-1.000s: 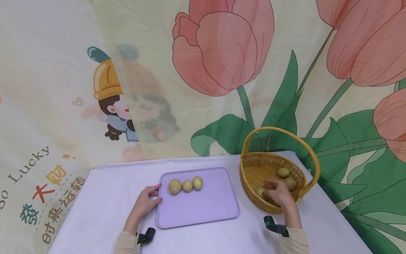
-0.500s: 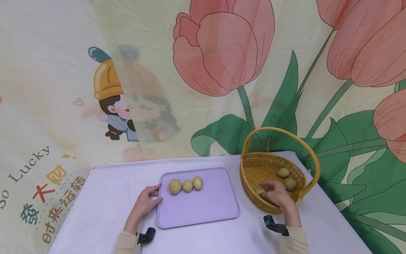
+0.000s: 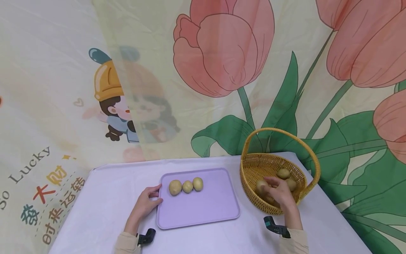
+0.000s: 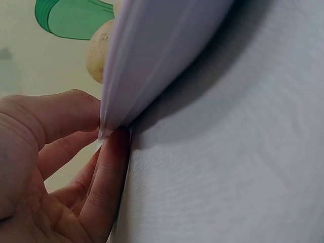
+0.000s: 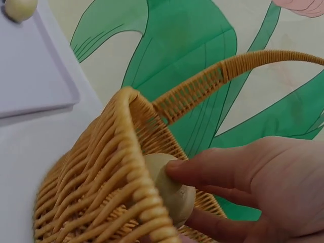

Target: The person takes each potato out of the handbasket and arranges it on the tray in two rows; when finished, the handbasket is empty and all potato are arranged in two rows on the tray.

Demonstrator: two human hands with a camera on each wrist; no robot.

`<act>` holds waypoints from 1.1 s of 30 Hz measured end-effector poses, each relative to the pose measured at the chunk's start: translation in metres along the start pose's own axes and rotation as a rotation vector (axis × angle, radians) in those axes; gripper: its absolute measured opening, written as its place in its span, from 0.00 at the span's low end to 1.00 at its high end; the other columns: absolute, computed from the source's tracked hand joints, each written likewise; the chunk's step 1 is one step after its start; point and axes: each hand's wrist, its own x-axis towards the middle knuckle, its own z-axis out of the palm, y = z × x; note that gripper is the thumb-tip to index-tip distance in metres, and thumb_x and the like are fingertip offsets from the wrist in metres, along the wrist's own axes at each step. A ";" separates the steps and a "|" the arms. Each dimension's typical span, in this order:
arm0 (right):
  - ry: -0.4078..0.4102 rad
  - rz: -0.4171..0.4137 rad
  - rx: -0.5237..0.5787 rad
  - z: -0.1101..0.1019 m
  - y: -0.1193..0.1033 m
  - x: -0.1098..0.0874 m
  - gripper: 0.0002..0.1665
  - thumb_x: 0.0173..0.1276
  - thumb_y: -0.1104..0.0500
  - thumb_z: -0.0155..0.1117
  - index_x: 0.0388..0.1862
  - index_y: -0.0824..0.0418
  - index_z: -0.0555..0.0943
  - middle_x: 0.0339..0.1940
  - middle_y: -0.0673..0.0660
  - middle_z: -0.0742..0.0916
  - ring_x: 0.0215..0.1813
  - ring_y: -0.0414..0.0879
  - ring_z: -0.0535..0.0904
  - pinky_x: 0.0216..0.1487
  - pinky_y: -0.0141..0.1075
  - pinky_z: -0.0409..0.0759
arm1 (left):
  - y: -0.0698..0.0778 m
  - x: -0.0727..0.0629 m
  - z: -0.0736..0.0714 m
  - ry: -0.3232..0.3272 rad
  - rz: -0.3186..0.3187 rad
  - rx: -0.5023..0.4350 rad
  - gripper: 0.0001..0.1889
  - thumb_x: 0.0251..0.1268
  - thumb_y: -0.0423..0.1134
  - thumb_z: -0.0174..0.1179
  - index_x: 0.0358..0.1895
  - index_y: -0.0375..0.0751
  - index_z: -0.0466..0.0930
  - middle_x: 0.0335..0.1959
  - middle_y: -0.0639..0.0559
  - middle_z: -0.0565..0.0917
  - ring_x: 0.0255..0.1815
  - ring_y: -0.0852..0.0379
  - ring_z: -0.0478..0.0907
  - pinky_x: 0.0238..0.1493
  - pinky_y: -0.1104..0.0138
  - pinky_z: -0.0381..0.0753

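On the lilac tray point(image 3: 206, 208), three yellow-brown potatoes point(image 3: 187, 186) sit in a row near the far left. My left hand point(image 3: 147, 201) holds the tray's left edge; in the left wrist view, thumb and fingers meet at its rim point(image 4: 114, 101). Inside the wicker basket point(image 3: 253, 162), my right hand point(image 3: 280, 192) grips a potato point(image 5: 169, 190) between thumb and fingers, close behind the basket's near wall in the right wrist view. More potatoes point(image 3: 283, 173) lie on the basket's right side, one partly hidden behind the hand.
A tall arched handle point(image 3: 279, 129) rises over the basket, which stands right of the tray. White cloth point(image 3: 196, 240) covers the table. Behind hangs a curtain printed with tulips point(image 3: 228, 53).
The right hand's fingers have closed on the potato in the basket and raised it slightly, so more of it shows. The left hand and tray stay in place.
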 end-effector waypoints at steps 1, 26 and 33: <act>0.003 -0.007 0.008 0.000 -0.002 0.000 0.27 0.70 0.64 0.61 0.65 0.73 0.71 0.62 0.73 0.75 0.53 0.58 0.77 0.47 0.44 0.83 | 0.000 0.000 0.000 0.001 0.001 0.000 0.31 0.52 0.25 0.68 0.63 0.30 0.75 0.52 0.36 0.77 0.51 0.42 0.79 0.51 0.59 0.79; 0.028 -0.056 0.176 0.009 -0.029 0.000 0.28 0.72 0.59 0.62 0.66 0.71 0.72 0.64 0.68 0.74 0.49 0.47 0.81 0.46 0.30 0.82 | -0.003 0.001 0.000 0.006 0.011 0.005 0.30 0.52 0.26 0.68 0.63 0.31 0.76 0.52 0.39 0.78 0.50 0.44 0.80 0.50 0.61 0.79; 0.043 -0.095 0.254 0.022 -0.036 0.004 0.28 0.71 0.61 0.62 0.65 0.73 0.72 0.63 0.69 0.75 0.42 0.39 0.82 0.44 0.29 0.82 | 0.000 0.000 0.000 0.012 0.016 0.000 0.30 0.51 0.25 0.68 0.62 0.30 0.76 0.51 0.38 0.78 0.50 0.43 0.80 0.49 0.62 0.80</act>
